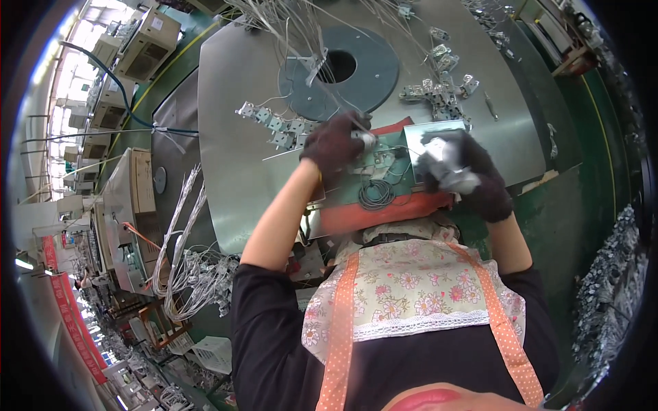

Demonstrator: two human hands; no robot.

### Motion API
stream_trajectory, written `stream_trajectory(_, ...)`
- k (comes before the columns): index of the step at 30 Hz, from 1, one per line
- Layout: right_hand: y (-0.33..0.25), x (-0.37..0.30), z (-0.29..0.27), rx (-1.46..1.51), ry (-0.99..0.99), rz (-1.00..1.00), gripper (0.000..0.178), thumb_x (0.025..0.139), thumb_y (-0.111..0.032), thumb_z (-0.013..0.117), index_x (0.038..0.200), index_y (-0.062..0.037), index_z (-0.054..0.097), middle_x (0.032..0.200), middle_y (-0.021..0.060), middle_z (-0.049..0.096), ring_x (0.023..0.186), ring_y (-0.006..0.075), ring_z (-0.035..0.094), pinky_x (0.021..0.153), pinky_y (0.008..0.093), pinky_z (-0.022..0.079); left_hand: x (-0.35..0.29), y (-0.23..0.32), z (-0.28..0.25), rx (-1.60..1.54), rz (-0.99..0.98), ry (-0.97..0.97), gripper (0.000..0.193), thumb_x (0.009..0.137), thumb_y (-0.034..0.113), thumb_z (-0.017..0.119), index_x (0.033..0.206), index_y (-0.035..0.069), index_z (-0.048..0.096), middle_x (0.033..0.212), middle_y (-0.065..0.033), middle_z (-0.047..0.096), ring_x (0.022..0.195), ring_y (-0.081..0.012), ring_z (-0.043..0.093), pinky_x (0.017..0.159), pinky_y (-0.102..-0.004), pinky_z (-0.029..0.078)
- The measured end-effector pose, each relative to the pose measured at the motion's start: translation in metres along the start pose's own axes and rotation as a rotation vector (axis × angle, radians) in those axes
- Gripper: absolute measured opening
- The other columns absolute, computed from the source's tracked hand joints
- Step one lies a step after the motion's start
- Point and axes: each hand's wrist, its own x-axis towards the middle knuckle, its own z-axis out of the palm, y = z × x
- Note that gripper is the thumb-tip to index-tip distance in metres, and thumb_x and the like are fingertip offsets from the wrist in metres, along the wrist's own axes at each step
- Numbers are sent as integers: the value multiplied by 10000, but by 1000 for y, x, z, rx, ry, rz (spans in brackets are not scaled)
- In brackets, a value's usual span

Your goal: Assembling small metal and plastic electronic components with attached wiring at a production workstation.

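1. A silver part (449,168), blurred, is held by the right hand (483,175), with the gloved fingers closed around it.
2. A small pale part (368,141) is pinched by the fingertips of the left hand (334,145), which is gloved too.
3. Between the hands, a coil of thin grey wire (376,195) is laid on a green board (351,183). It is touched by neither hand.
4. By the look of it, small wired metal parts are being handled one by one, and a part is being lifted or turned in the right hand. For the next move, a steady hold and a careful placing seem to be called for, with the loose wire kept out of the way.
5. Just left of the right hand, a shiny metal plate (415,139) is seen. A red strip (384,211) is set nearer the body than both hands.
6. Past the left hand, a row of small metal blocks (277,127) is laid out. More blocks (442,99) are bunched beyond the right hand.
7. Ahead of the hands, a grey disc (378,65) with a dark hole is crossed by wires; what is down the hole cannot be seen.
8. Far to the left of the left hand, a white crate (214,355) is seen. What is kept in it cannot be told.
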Motion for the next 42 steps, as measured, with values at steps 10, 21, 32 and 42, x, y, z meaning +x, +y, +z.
stream_trajectory(10,44,97,29,-1626,-268,-482,362,694,-111,715,1053,-98,665,912,150,643,894,370,652,767,486,550,55,-122,-60,1078,-145,5,376,938,261,539,1227,102,719,1256,-190,701,1172,-388,675,953,-524,538)
stream_trajectory(21,66,105,44,-1806,-268,-162,361,777,-139,664,1133,-84,677,1039,191,621,981,380,622,825,504,501,-3,-74,-65,433,-159,-5,470,982,481,527,1151,105,751,1140,-188,732,1078,-385,686,969,-509,500)
stream_trajectory(32,92,85,41,-1515,-70,-314,726,710,-230,774,1344,11,516,1097,262,617,1024,411,615,908,540,504,-44,-36,-2,570,673,407,279,918,332,662,1005,69,700,975,-179,713,966,-326,683,992,-461,480)
stream_trajectory(42,79,96,14,-1370,-257,-314,570,707,-185,781,1217,-4,602,1104,227,642,1027,418,634,925,503,519,-42,-14,42,652,493,161,378,847,245,673,1177,62,680,1060,-166,732,1064,-344,684,1083,-480,439)
